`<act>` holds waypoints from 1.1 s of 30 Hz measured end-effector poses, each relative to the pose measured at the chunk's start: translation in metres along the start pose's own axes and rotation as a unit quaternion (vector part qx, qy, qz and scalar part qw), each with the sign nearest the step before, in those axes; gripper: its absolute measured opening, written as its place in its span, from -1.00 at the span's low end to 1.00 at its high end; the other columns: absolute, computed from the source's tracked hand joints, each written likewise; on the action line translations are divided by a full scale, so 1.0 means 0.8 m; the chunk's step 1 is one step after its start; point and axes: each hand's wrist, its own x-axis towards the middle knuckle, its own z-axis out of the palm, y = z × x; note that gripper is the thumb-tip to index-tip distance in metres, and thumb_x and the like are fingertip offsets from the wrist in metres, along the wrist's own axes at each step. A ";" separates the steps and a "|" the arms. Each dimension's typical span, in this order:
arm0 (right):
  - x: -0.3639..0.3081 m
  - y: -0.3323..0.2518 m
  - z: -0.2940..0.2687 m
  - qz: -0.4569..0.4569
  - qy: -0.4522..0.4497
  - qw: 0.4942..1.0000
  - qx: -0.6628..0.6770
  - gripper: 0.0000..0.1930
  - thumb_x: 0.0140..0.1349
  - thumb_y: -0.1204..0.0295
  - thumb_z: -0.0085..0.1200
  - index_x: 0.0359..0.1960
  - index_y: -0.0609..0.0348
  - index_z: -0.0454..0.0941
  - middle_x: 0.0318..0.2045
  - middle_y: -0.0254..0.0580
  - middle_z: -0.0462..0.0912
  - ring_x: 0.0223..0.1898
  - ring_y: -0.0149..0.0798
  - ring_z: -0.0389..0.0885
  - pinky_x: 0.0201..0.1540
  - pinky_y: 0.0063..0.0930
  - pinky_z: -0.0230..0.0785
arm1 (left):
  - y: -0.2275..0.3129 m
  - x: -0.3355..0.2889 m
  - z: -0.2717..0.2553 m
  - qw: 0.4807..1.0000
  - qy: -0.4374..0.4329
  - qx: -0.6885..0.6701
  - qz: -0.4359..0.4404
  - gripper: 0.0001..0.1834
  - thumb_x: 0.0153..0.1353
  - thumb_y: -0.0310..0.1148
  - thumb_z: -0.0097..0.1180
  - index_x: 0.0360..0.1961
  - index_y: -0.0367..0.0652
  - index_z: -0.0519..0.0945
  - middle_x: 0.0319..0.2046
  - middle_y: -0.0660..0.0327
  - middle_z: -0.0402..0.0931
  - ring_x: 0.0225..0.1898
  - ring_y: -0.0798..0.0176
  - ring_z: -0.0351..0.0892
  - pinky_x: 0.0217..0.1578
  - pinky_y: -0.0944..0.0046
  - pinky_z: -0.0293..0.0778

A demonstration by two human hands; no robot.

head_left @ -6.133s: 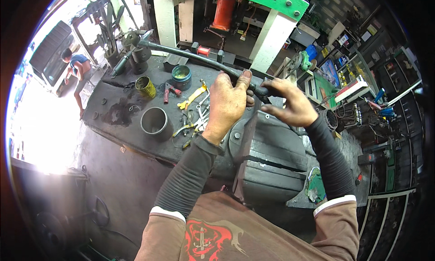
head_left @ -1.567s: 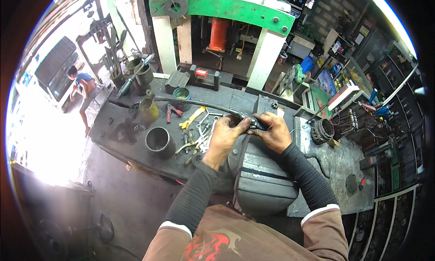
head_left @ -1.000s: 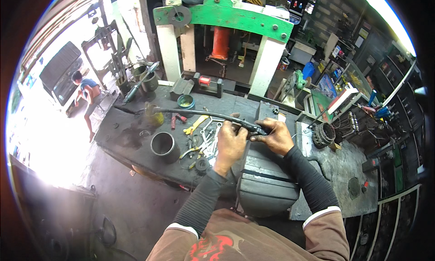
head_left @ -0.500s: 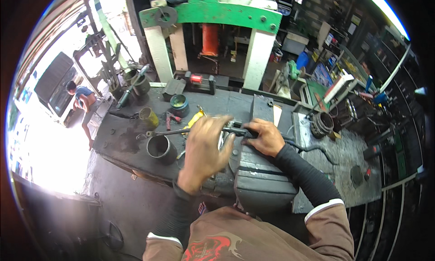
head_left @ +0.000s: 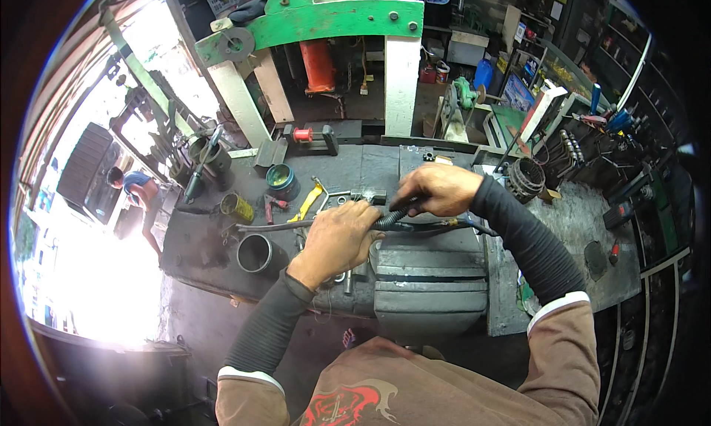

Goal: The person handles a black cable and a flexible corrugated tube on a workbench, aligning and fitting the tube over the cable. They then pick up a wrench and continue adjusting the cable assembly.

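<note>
Yellow paint coats a grimy can (head_left: 237,208) at centre left of the frame, just above a grey open cylinder (head_left: 275,262) standing on the dark bench (head_left: 200,274). Next comes a black hose (head_left: 285,225), lying crosswise from left of centre to right of centre. Above it are a red-handled tool (head_left: 269,210) and a blue tin (head_left: 285,192). Mid-frame, the left hand (head_left: 339,237) is closed over the hose, thumb on the lower side. Just right of it shows a ribbed black sleeve (head_left: 389,219); there the right hand (head_left: 442,188) bends its fingers down, apart from the left, though whether they pinch anything I cannot tell. Below sits a ridged grey block (head_left: 429,282). The step in hand looks like working the sleeve along the hose; the next move probably calls for a steady left hold and careful right fingertips.
</note>
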 end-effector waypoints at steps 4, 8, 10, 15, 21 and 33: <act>0.024 0.000 -0.011 -0.020 -0.040 0.999 -0.024 -0.66 0.03 0.60 0.16 -0.13 0.12 0.78 -0.24 0.03 0.77 -0.18 0.09 0.73 -0.07 -0.13 0.55 | 0.006 0.003 0.000 0.998 0.034 0.041 0.026 -0.63 0.12 -0.27 0.37 -0.06 -0.10 0.62 -0.35 0.18 0.50 -0.31 0.06 0.57 -0.31 0.08 0.46; 0.026 -0.006 0.003 -0.045 -0.003 0.997 -0.059 -0.72 -0.06 0.54 0.18 -0.26 0.20 0.77 -0.30 0.13 0.73 -0.18 0.16 0.70 -0.09 -0.06 0.56 | 0.006 0.002 0.005 0.998 0.049 0.044 0.021 -0.63 0.10 -0.30 0.37 -0.05 -0.10 0.63 -0.38 0.20 0.48 -0.36 0.06 0.52 -0.33 0.07 0.44; 0.016 -0.015 0.022 -0.034 0.050 0.995 -0.081 -0.79 -0.11 0.49 0.22 -0.37 0.22 0.72 -0.36 0.10 0.70 -0.18 0.16 0.68 -0.08 -0.01 0.55 | 0.006 0.002 0.005 0.998 0.043 0.047 0.025 -0.62 0.09 -0.30 0.37 -0.04 -0.10 0.63 -0.38 0.19 0.49 -0.36 0.05 0.55 -0.34 0.07 0.45; -0.027 -0.024 0.060 -0.001 0.159 0.982 -0.098 -0.62 0.11 0.38 0.32 -0.01 0.20 0.66 -0.21 0.01 0.69 -0.07 0.07 0.68 -0.02 -0.09 0.54 | 0.003 0.004 -0.002 1.000 -0.011 -0.016 -0.007 -0.63 0.16 -0.29 0.34 -0.02 -0.13 0.63 -0.36 0.15 0.53 -0.33 0.00 0.61 -0.33 0.05 0.49; -0.045 0.002 0.041 0.130 0.077 0.988 0.028 -0.59 0.24 0.27 0.29 0.12 0.04 0.69 -0.13 0.03 0.75 -0.01 0.08 0.69 0.07 -0.06 0.50 | 0.000 0.003 -0.015 0.993 -0.092 -0.065 -0.046 -0.56 0.17 -0.31 0.36 0.08 -0.18 0.64 -0.34 0.08 0.52 -0.29 -0.07 0.60 -0.29 0.01 0.47; -0.019 -0.094 -0.046 -0.116 0.274 0.869 -0.395 -0.96 0.08 0.33 0.24 -0.46 -0.09 0.71 -0.43 -0.45 0.62 -0.21 -0.36 0.63 -0.07 -0.38 0.39 | 0.020 -0.001 -0.015 0.991 -0.064 0.016 -0.117 -0.38 0.26 0.04 0.30 0.18 -0.19 0.55 -0.40 0.03 0.68 -0.37 -0.09 0.71 -0.34 0.02 0.56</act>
